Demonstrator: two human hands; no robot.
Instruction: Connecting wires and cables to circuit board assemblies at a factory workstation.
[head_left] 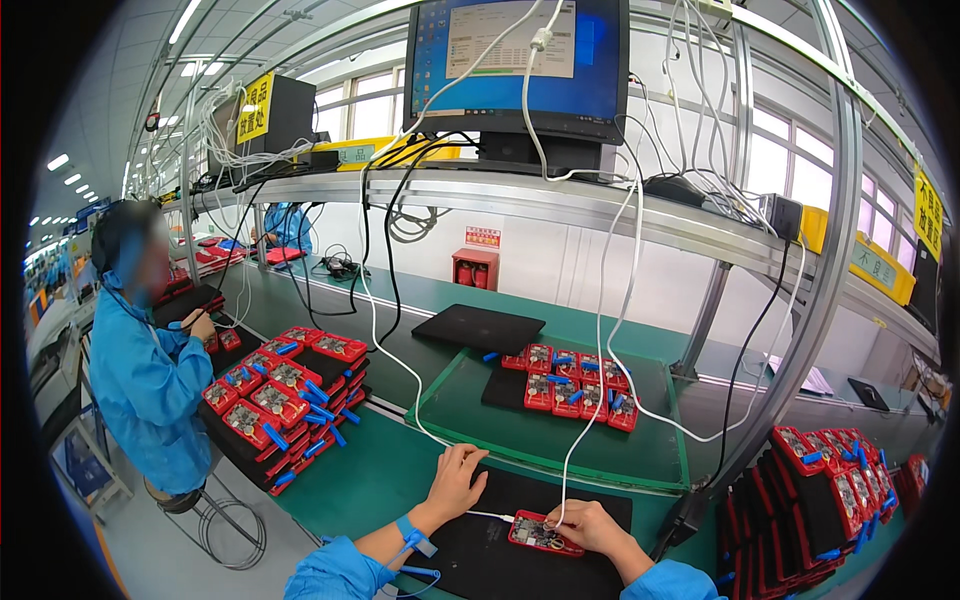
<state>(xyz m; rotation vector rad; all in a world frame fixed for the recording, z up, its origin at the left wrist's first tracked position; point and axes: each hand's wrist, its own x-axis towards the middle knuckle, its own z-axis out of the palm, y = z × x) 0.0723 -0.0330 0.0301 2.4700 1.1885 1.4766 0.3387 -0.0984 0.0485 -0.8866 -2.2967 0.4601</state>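
A red-cased device [530, 539] with its circuit board showing lies on a black foam mat [470, 560] in front of me. A white cable plug [494, 515] meets its left end. My right hand [597, 530] is at the right part of the board, thumb and fingertips pinched around the lower end of a hanging white cable [567, 465]; the tip is hidden. Left of the device, my left hand [456, 487] hovers over the plugged cable's run, fingers stretched out and holding nothing visible. A blue wrist strap [413, 537] circles my left wrist.
Stacked foam trays of red devices stand at left [285, 395] and right [845, 485]. More red devices [565, 385] lie ahead on the green bench, beside a black foam sheet [478, 328]. A monitor [515, 70] sits on the shelf above. A co-worker [150, 370] sits at left.
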